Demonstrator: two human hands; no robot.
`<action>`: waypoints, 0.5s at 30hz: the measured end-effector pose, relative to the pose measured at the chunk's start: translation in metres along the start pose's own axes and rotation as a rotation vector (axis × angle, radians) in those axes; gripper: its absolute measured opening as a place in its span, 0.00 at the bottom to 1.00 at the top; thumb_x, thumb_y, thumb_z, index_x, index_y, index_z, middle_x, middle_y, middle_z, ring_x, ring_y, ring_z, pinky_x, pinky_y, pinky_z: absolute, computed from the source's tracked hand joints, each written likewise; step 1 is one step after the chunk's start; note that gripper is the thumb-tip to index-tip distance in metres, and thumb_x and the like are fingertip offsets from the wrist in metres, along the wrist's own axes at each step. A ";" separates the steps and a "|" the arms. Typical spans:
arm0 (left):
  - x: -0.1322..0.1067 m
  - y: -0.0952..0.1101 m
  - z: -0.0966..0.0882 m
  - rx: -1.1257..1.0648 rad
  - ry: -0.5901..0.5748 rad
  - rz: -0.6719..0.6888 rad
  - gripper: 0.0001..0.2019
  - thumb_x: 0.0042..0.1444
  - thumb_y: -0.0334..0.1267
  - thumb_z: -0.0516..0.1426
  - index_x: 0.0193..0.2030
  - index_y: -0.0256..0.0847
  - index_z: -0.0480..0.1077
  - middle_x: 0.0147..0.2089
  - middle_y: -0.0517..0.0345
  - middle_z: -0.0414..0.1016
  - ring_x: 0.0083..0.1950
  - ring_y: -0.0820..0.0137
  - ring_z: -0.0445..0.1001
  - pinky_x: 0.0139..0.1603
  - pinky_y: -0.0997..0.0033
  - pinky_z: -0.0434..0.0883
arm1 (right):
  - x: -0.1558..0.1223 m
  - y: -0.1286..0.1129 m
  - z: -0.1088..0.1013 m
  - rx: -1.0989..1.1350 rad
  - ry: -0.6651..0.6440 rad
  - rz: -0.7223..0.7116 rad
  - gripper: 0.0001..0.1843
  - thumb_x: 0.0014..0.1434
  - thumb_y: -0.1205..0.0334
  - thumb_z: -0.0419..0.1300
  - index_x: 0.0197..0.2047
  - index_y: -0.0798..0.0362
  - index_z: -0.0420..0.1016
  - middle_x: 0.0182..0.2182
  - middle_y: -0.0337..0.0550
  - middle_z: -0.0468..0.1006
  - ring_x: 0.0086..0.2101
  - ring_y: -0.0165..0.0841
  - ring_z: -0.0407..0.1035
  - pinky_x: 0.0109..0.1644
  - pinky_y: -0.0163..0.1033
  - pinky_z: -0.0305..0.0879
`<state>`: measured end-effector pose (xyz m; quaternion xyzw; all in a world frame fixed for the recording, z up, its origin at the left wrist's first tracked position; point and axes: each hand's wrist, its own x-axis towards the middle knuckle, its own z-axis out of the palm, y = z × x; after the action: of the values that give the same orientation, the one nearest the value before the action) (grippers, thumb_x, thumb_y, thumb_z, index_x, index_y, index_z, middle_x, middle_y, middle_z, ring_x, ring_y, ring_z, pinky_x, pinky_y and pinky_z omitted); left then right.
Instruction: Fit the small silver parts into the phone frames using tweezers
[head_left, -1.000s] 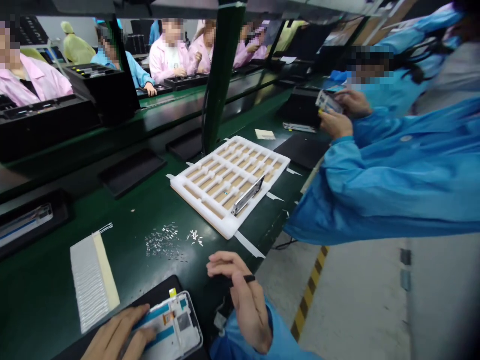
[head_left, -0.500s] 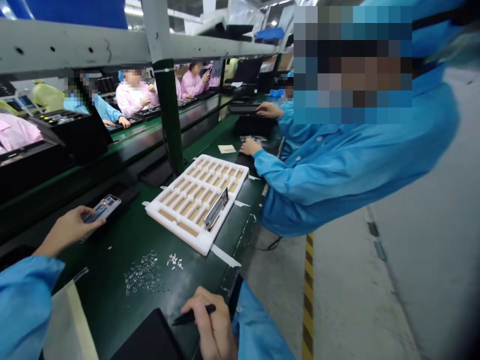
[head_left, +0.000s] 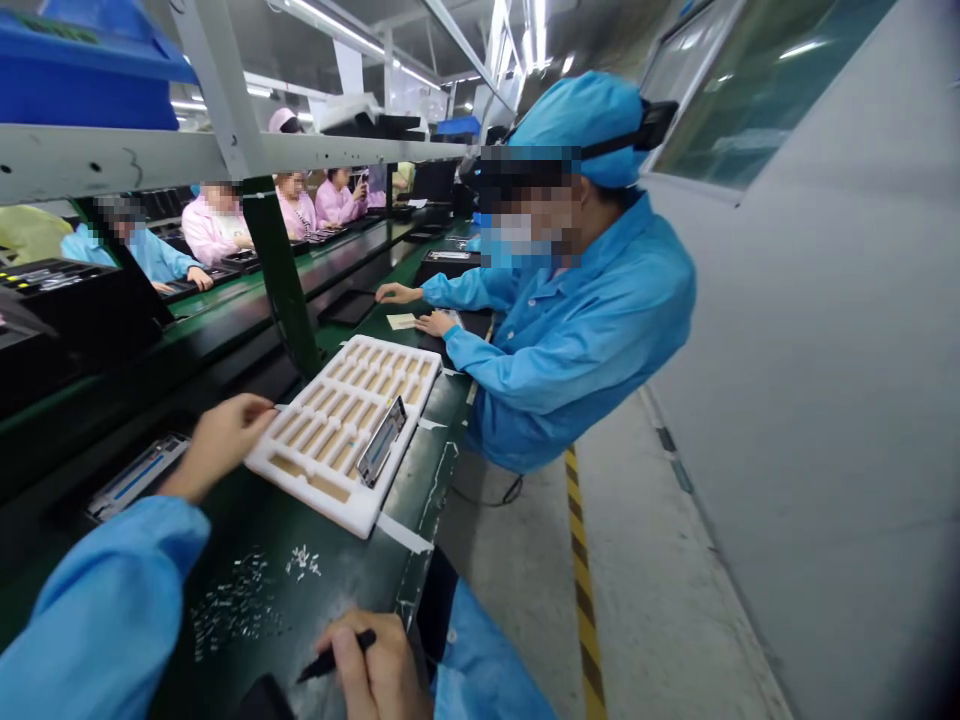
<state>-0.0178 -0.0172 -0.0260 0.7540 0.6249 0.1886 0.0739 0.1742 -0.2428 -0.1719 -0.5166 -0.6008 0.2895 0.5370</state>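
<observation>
My left hand [head_left: 221,440] reaches out over the green bench [head_left: 315,560], fingertips at the left edge of a white foam slotted tray [head_left: 296,478]; its fingers are loosely bent and nothing shows in them. Just left of it, a phone frame [head_left: 139,475] lies in a black holder on the belt. Another phone frame [head_left: 381,455] stands on edge in a tray slot. My right hand [head_left: 379,670] rests at the near bench edge, closed on a thin black pen-like tool [head_left: 330,660]. Several tiny metal parts [head_left: 232,600] are scattered between my hands.
A co-worker in a blue coat [head_left: 585,330] leans on the bench just beyond the tray, both hands on it. A green post [head_left: 281,270] rises behind the tray. More people sit across the line. The floor with a yellow-black stripe [head_left: 581,580] lies to the right.
My left hand carried the phone frame from the black mat to the holder on the belt, let it go and moved right to the foam tray. My view swung up and right.
</observation>
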 end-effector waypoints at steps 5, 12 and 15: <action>0.012 0.101 0.077 -0.059 -0.111 0.126 0.19 0.71 0.47 0.63 0.62 0.40 0.73 0.59 0.50 0.79 0.54 0.62 0.81 0.54 0.53 0.81 | 0.015 -0.001 -0.004 0.062 -0.094 0.053 0.35 0.82 0.43 0.40 0.41 0.48 0.85 0.20 0.38 0.76 0.23 0.34 0.77 0.36 0.35 0.74; 0.007 0.132 0.078 -0.076 0.030 0.125 0.18 0.70 0.47 0.63 0.60 0.40 0.74 0.60 0.50 0.79 0.55 0.62 0.81 0.56 0.52 0.81 | 0.021 0.007 -0.003 0.121 -0.101 0.060 0.37 0.82 0.42 0.40 0.40 0.52 0.85 0.22 0.41 0.78 0.25 0.34 0.78 0.36 0.34 0.75; -0.012 0.121 0.038 -0.100 0.142 0.160 0.13 0.72 0.42 0.61 0.58 0.41 0.77 0.57 0.51 0.81 0.56 0.63 0.81 0.60 0.53 0.79 | 0.025 0.011 -0.003 0.244 -0.150 0.101 0.37 0.82 0.40 0.41 0.44 0.54 0.84 0.23 0.42 0.79 0.28 0.35 0.81 0.38 0.35 0.76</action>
<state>0.1047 -0.0495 -0.0210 0.7817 0.5561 0.2775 0.0516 0.1829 -0.2166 -0.1728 -0.4542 -0.5727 0.4247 0.5342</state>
